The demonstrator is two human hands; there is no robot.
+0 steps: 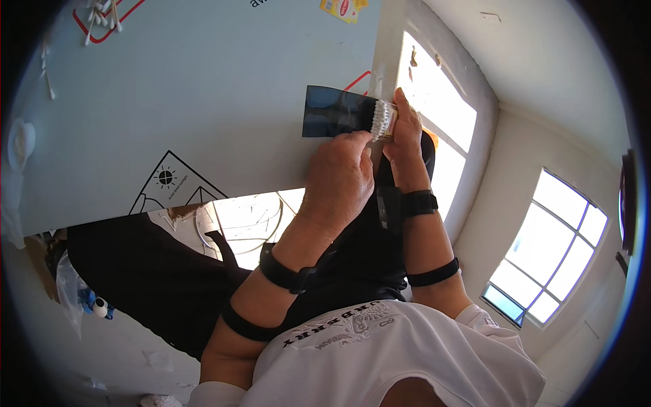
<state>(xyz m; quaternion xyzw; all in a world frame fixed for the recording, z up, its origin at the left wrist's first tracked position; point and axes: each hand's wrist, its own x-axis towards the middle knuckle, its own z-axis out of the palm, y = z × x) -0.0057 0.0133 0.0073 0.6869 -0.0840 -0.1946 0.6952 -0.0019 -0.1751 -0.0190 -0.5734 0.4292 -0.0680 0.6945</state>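
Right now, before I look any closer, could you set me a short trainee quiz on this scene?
1. The right hand is holding: (a) a cup, (b) a swab bundle, (c) a spoon?
2. True or false: loose swabs lie on the table.
3. As the person sees it, on which side of the swab bundle does the dark rectangle show?

Key: 1. b. 2. True; they lie toward the far left. 3. The left.
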